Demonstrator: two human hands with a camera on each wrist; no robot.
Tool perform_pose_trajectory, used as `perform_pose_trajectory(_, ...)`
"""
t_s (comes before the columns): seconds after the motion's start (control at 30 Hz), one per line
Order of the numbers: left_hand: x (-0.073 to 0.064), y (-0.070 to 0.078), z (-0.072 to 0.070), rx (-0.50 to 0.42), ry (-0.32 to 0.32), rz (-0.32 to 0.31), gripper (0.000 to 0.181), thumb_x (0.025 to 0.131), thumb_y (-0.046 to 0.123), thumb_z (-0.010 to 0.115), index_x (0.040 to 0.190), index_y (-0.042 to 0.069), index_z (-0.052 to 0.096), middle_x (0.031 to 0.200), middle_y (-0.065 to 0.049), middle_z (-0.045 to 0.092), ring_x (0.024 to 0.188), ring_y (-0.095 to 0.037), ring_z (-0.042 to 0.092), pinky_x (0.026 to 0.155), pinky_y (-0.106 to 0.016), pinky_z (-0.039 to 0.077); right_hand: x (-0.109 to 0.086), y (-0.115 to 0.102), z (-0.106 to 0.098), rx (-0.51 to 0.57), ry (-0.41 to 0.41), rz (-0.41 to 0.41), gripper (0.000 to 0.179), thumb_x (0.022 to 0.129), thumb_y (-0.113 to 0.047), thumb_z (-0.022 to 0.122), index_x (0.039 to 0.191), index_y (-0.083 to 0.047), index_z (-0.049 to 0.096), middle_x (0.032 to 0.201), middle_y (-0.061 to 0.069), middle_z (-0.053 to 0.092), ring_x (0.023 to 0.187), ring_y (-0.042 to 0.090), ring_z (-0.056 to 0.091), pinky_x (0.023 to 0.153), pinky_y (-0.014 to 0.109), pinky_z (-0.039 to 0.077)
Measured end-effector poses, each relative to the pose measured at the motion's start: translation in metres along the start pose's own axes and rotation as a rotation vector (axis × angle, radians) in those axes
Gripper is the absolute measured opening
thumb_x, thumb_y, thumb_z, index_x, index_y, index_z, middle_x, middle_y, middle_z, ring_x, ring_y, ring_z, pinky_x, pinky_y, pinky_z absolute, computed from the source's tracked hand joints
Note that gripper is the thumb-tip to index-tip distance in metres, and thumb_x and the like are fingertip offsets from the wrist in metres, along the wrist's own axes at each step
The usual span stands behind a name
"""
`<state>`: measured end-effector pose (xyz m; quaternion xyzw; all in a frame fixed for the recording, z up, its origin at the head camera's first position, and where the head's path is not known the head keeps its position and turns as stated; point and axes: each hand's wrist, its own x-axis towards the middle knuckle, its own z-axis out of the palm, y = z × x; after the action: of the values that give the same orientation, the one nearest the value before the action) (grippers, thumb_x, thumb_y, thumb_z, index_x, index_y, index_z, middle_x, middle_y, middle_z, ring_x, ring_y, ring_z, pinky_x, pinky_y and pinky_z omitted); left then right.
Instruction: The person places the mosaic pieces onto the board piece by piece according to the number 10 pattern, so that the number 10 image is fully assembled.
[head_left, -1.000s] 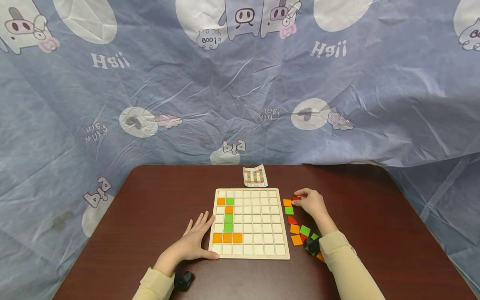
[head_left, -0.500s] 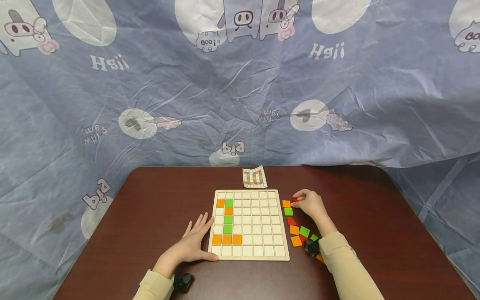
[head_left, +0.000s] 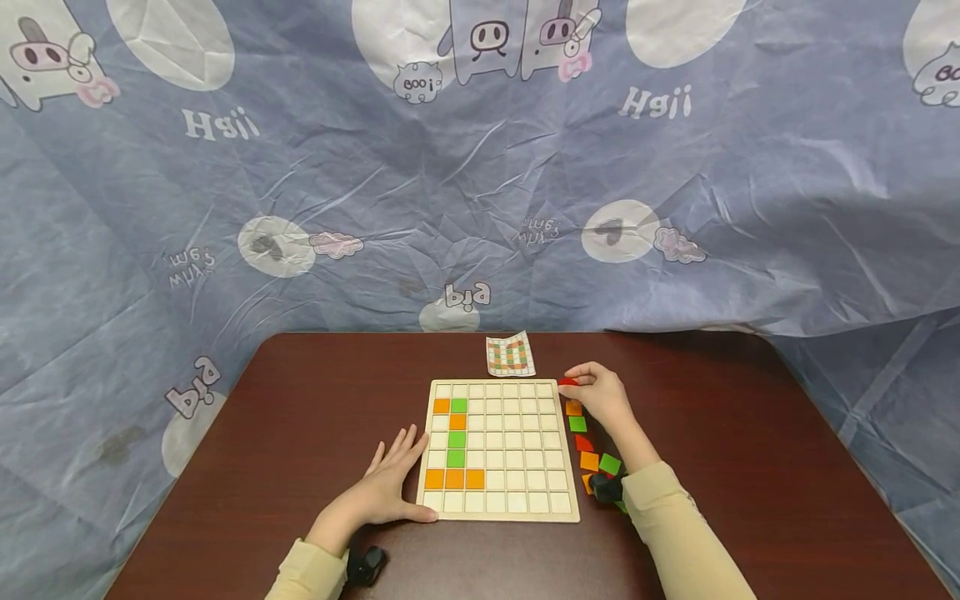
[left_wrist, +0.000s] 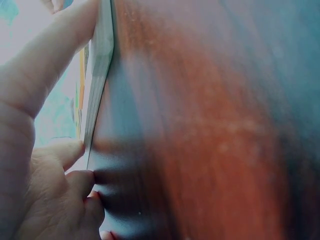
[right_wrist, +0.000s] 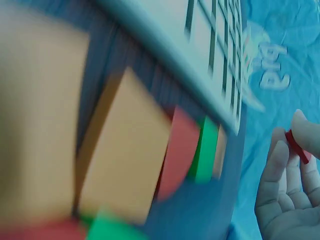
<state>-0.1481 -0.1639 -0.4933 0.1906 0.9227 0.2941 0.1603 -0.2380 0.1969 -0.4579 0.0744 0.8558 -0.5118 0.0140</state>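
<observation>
shifted toward ten o'clock since the earlier frame: right hand (head_left: 600,398), with red piece (head_left: 567,382) pinched between thumb and fingers (clock read with twelve away from the wearer). left hand (head_left: 381,487) lay spread at the nine o'clock side of the board (head_left: 495,439), thumb at its near corner, grasping nothing that i could see. on my head feed the red piece was at the board's one o'clock corner; whether it touched the rim i could not tell. key relation, as i judged it: the piece lay between nine and ten o'clock of the right hand, much the nearer, and at two from the left; its longer side ran roughly nine to three, bare cells toward eight. surroundings: pattern card (head_left: 510,354) beyond the twelve o'clock edge; orange tile (head_left: 573,408), green tile (head_left: 577,424) and red tile (head_left: 583,443) toward six, beside the rim. i saw nothing between piece and cells.
</observation>
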Motion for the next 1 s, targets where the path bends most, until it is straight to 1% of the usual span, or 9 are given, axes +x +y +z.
perform_pose_trajectory(0.17,-0.001,-0.001,-0.001,-0.008,-0.007,0.007,0.118,0.071,0.049,0.086,0.158,0.008,0.019,0.165,-0.019,0.006,0.153,-0.039,0.002,0.119,-0.065,-0.001,-0.002,-0.013,0.027,0.043,-0.044,-0.008,0.030,0.087,-0.017,0.076,0.111,-0.004,0.065,0.111,0.019,0.068,0.089,0.034,0.068,0.077,0.040,0.058)
perform_pose_trajectory(0.27,-0.002,-0.002,0.000,-0.021,-0.008,0.015,0.117,0.071,0.049,0.085,0.158,0.007,0.018,0.165,-0.019,0.005,0.153,-0.040,0.002,0.119,-0.065,-0.001,-0.004,-0.020,0.042,0.053,-0.074,-0.033,0.028,0.088,-0.017,0.075,0.112,-0.004,0.067,0.108,0.017,0.072,0.089,0.034,0.069,0.077,0.040,0.058)
perform_pose_trajectory(0.33,-0.002,-0.002,0.000,-0.023,-0.009,0.016,0.117,0.071,0.049,0.085,0.158,0.007,0.018,0.165,-0.020,0.005,0.153,-0.039,0.002,0.119,-0.065,-0.001,-0.005,-0.024,0.051,0.042,-0.087,-0.060,0.027,0.088,-0.015,0.075,0.112,-0.005,0.070,0.106,0.016,0.073,0.089,0.032,0.069,0.074,0.038,0.057)
perform_pose_trajectory(0.43,-0.002,-0.001,-0.001,-0.012,-0.004,0.011,0.118,0.071,0.050,0.085,0.158,0.008,0.018,0.165,-0.019,0.006,0.153,-0.039,0.002,0.119,-0.064,-0.001,-0.004,-0.027,0.063,0.001,-0.089,-0.095,0.023,0.088,-0.015,0.074,0.110,-0.008,0.074,0.101,0.012,0.075,0.085,0.027,0.069,0.069,0.031,0.054)
perform_pose_trajectory(0.53,0.000,-0.002,-0.001,-0.001,-0.004,0.003,0.118,0.071,0.050,0.085,0.158,0.009,0.018,0.166,-0.018,0.005,0.153,-0.037,0.002,0.119,-0.063,-0.002,-0.003,-0.029,0.073,-0.053,-0.093,-0.124,0.021,0.089,-0.016,0.073,0.109,-0.010,0.076,0.100,0.009,0.075,0.083,0.023,0.068,0.067,0.027,0.052)
perform_pose_trajectory(0.67,0.000,-0.002,-0.001,0.000,-0.005,0.005,0.118,0.071,0.051,0.085,0.158,0.009,0.018,0.166,-0.018,0.005,0.154,-0.037,0.001,0.119,-0.064,-0.002,-0.006,-0.032,0.081,-0.104,-0.124,-0.150,0.019,0.090,-0.015,0.071,0.108,-0.009,0.076,0.102,0.008,0.075,0.085,0.021,0.066,0.071,0.030,0.052)
perform_pose_trajectory(0.77,-0.001,-0.002,-0.001,-0.010,-0.003,0.016,0.118,0.071,0.050,0.085,0.158,0.007,0.018,0.165,-0.019,0.006,0.153,-0.039,0.002,0.119,-0.064,-0.001,-0.007,-0.033,0.086,-0.149,-0.134,-0.155,0.016,0.090,-0.015,0.071,0.104,-0.009,0.077,0.099,0.006,0.075,0.084,0.020,0.066,0.073,0.032,0.053)
perform_pose_trajectory(1.0,-0.001,-0.002,-0.002,-0.028,-0.011,0.022,0.118,0.072,0.047,0.085,0.158,0.006,0.017,0.165,-0.020,0.004,0.153,-0.040,0.000,0.119,-0.065,-0.002,-0.005,-0.033,0.095,-0.241,-0.123,-0.154,0.009,0.090,-0.014,0.072,0.096,-0.011,0.078,0.094,0.004,0.075,0.081,0.018,0.065,0.074,0.033,0.053)
